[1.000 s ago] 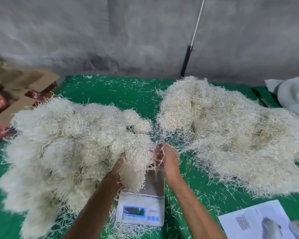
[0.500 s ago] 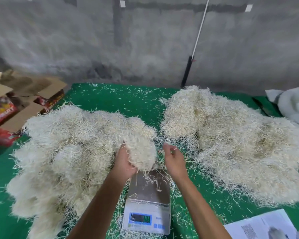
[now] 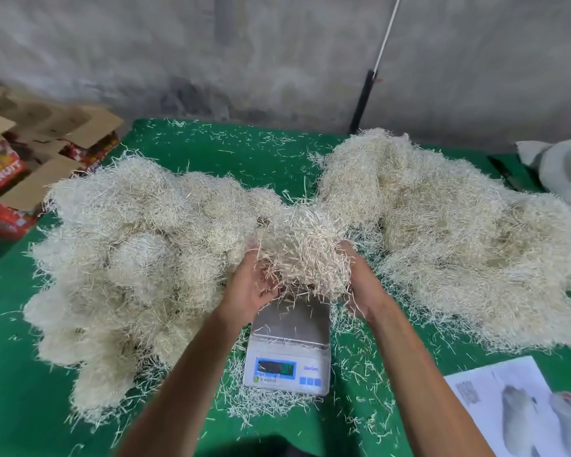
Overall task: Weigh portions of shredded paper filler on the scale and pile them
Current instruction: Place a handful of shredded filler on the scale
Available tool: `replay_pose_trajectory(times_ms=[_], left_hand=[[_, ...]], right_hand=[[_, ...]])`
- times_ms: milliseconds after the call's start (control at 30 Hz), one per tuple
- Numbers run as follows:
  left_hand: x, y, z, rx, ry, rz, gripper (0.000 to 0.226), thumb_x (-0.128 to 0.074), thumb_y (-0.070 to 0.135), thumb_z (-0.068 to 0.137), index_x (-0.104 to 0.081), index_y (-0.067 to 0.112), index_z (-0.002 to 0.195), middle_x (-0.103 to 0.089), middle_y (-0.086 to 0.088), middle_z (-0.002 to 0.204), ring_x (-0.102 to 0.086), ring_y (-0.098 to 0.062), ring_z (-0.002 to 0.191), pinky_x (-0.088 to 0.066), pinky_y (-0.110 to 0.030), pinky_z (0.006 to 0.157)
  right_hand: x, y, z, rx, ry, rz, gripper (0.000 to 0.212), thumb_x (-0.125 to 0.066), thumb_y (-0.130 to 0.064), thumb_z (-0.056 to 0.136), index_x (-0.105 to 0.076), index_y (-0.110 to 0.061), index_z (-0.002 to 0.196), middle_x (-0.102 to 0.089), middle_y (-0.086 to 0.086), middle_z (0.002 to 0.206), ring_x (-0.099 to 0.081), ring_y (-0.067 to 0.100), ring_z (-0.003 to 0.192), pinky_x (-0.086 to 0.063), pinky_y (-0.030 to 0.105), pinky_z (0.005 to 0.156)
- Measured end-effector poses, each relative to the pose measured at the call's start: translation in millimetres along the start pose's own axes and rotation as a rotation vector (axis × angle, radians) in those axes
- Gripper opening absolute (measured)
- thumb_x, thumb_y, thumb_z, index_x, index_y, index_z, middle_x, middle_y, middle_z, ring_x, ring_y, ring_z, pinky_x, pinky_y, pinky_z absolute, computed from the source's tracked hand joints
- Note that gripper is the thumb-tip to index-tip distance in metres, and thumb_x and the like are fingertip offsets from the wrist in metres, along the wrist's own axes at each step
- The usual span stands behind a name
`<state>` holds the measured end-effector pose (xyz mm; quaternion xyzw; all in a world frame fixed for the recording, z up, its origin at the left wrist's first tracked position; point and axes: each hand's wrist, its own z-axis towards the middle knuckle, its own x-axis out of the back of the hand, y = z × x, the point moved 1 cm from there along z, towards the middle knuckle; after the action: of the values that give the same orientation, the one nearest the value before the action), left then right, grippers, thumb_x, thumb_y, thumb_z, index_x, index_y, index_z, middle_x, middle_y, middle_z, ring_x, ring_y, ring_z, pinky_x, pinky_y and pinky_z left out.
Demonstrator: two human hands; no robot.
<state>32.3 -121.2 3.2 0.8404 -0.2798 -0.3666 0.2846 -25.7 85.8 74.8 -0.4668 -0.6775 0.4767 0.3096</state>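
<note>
A white digital scale (image 3: 289,347) with a steel pan stands at the near middle of the green table (image 3: 228,150). Above its far edge I hold a portion of pale shredded paper (image 3: 305,252) between both hands. My left hand (image 3: 249,286) cups it from the left with curled fingers. My right hand (image 3: 363,282) grips its right side. A large pile of shredded paper (image 3: 132,258) lies to the left. Another big pile (image 3: 449,242) lies to the right.
Loose shreds litter the cloth around the scale. Open cardboard boxes (image 3: 30,153) with red packaging stand off the table's left. A printed sheet (image 3: 508,410) lies at the near right. A white cloth bundle (image 3: 561,166) sits far right; a pole (image 3: 370,84) leans on the wall.
A portion came up off the scale pan in my left hand beside the left pile. Now both hands hold a portion above the scale's far edge, between the piles.
</note>
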Motion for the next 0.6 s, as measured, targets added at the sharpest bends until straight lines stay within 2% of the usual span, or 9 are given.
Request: replay_pose_trajectory(times_ms=[100,200,300,367,400,433,500,567,600], left_hand=[[19,-22,5,0.163,-0.09,-0.148,0.043,-0.064,0.04,0.095,-0.057,0.009,0.123,-0.058,-0.018,0.128,-0.062,-0.036,0.108,-0.06,-0.047,0.078],[39,-39,11,0.198,-0.055,0.127,0.032,-0.067,0.029,0.094,-0.061,0.008,0.118,-0.065,-0.018,0.123,-0.066,-0.037,0.108,-0.06,-0.047,0.08],[49,-51,11,0.201,0.013,0.396,0.019,-0.07,0.019,0.092,-0.069,0.01,0.108,-0.071,-0.015,0.115,-0.072,-0.03,0.096,-0.061,-0.038,0.07],[54,-55,10,0.209,0.038,0.542,0.009,-0.068,0.019,0.093,-0.072,0.013,0.098,-0.075,-0.009,0.106,-0.074,-0.023,0.086,-0.059,-0.034,0.069],[57,-56,9,0.204,0.029,0.604,0.009,-0.068,0.023,0.094,-0.074,0.016,0.095,-0.077,-0.006,0.1,-0.073,-0.02,0.082,-0.057,-0.032,0.069],[61,-55,7,0.189,0.02,0.66,0.011,-0.07,0.027,0.092,-0.076,0.018,0.092,-0.078,-0.002,0.093,-0.072,-0.017,0.076,-0.055,-0.03,0.069],[69,-55,8,0.115,0.027,0.708,0.015,-0.073,0.035,0.087,-0.078,0.02,0.088,-0.077,0.003,0.083,-0.064,-0.012,0.064,-0.051,-0.03,0.066],[76,-58,9,-0.014,0.033,0.647,0.015,-0.072,0.037,0.089,-0.077,0.023,0.086,-0.075,0.003,0.078,-0.059,-0.009,0.059,-0.051,-0.028,0.06],[76,-58,9,-0.084,0.056,0.587,0.013,-0.07,0.036,0.09,-0.075,0.025,0.087,-0.074,0.003,0.078,-0.06,-0.007,0.057,-0.051,-0.026,0.057]], right_hand=[[-2,13,7,-0.003,-0.003,-0.005,0.065,-0.033,-0.06,0.106,-0.029,-0.027,0.161,-0.026,0.004,0.168,-0.023,0.03,0.155,-0.015,0.055,0.124],[-5,40,18,0.014,0.031,-0.126,0.063,-0.048,-0.054,0.103,-0.044,-0.018,0.154,-0.042,0.012,0.161,-0.044,0.032,0.145,-0.029,0.054,0.122],[-6,75,28,-0.019,-0.014,-0.345,0.08,-0.066,-0.048,0.096,-0.029,-0.018,0.161,-0.04,0.009,0.161,-0.055,0.034,0.134,-0.04,0.053,0.115],[-5,91,38,0.0,-0.124,-0.583,0.07,-0.071,-0.03,0.097,-0.036,-0.02,0.157,-0.055,0.015,0.146,-0.068,0.035,0.114,-0.053,0.052,0.104],[-4,96,42,0.044,-0.17,-0.732,0.063,-0.071,-0.019,0.096,-0.043,-0.019,0.153,-0.059,0.015,0.14,-0.068,0.032,0.113,-0.055,0.048,0.103],[-2,100,46,0.12,-0.161,-0.858,0.06,-0.069,-0.008,0.094,-0.048,-0.018,0.149,-0.057,0.011,0.144,-0.062,0.027,0.124,-0.051,0.044,0.109],[0,101,46,0.306,-0.053,-0.977,0.062,-0.062,0.009,0.088,-0.057,-0.02,0.143,-0.046,-0.004,0.155,-0.042,0.015,0.142,-0.035,0.038,0.122],[-1,101,40,0.472,-0.019,-0.997,0.058,-0.058,0.01,0.087,-0.065,-0.029,0.128,-0.042,-0.015,0.155,-0.037,0.007,0.142,-0.031,0.033,0.123],[-3,100,38,0.491,-0.02,-0.972,0.053,-0.057,0.006,0.09,-0.065,-0.034,0.124,-0.045,-0.014,0.153,-0.041,0.006,0.139,-0.036,0.033,0.12]])
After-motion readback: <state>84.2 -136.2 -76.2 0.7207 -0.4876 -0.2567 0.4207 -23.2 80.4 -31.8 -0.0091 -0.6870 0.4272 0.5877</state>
